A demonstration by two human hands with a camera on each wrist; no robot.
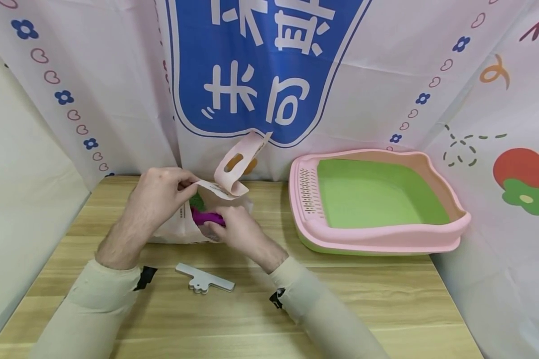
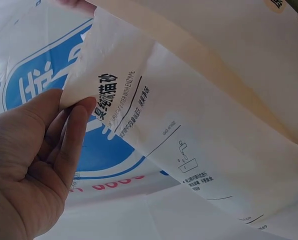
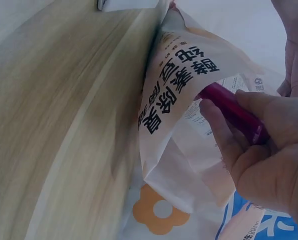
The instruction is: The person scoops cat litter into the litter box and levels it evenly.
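Note:
A white paper bag of cat litter [image 1: 175, 232] with black print lies at the back left of the table, its mouth torn open. My left hand [image 1: 156, 193] pinches the edge of its mouth between thumb and fingers; the left wrist view shows the stretched bag wall [image 2: 189, 130]. My right hand [image 1: 240, 230] grips the handle of a purple scoop [image 3: 236, 111] at the bag's mouth. The scoop's far end is hidden in the bag. Something green [image 1: 198, 201] shows inside. A paper strip with an oval handle hole [image 1: 240, 159] stands up from the bag top.
A pink-rimmed green litter box [image 1: 377, 241] with a slotted ledge stands at the back right. In front of the bag, a silver metal clip [image 1: 205, 279] lies on the wooden table [image 1: 233, 329]. Printed cloth [image 1: 359, 99] hangs close behind the table.

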